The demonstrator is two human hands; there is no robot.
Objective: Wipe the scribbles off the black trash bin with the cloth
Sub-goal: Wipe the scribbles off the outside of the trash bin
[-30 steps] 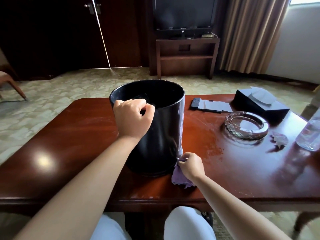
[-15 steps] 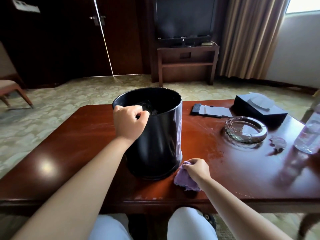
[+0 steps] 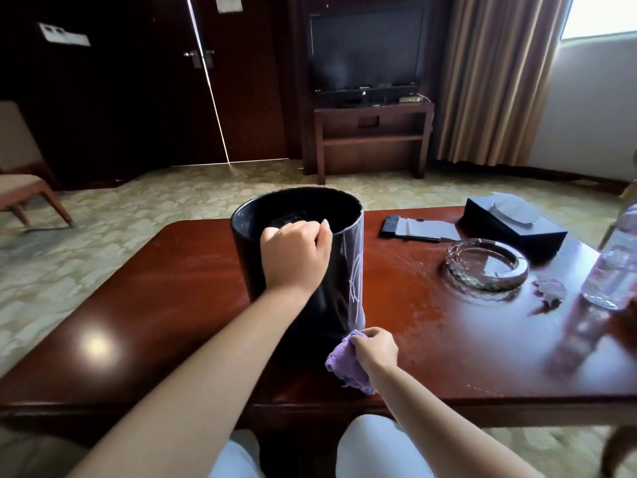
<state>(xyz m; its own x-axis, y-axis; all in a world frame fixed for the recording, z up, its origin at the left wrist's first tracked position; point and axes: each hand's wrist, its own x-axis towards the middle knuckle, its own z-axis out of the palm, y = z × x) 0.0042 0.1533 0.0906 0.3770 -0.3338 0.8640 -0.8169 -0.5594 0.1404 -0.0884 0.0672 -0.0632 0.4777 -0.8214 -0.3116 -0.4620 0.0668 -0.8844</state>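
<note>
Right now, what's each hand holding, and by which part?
Left hand grips the black trash bin by its near rim. Right hand pinches the purple cloth at its upper edge, by the bin's base.

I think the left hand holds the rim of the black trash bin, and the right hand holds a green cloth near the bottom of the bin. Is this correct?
Not quite: the cloth is purple, not green. The head view shows the right hand holding the purple knitted cloth near the bottom of the round black trash bin, while the left hand holds its rim.
</note>
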